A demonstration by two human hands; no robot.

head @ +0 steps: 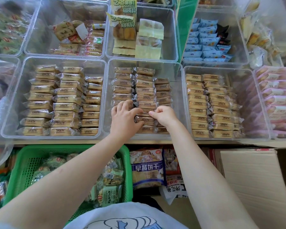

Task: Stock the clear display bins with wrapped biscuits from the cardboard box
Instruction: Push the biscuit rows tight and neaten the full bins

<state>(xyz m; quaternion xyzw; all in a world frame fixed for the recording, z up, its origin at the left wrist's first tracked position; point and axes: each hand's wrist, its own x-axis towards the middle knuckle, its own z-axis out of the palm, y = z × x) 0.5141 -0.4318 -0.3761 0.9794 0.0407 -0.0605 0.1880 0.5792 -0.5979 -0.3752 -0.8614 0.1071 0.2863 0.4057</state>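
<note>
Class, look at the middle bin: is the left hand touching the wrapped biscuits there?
Touching. The head view shows the left hand with fingers and thumb curled around packs in the biscuits of the middle column, no gap visible.

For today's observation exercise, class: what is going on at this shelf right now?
A person is stocking the middle clear bin with wrapped biscuits. Both hands are inside it, over the middle row: the left hand curls around packs near the front, and the right hand pinches at them from the other side. The bins on either side already hold neat rows. A cardboard box sits lower right.
</note>
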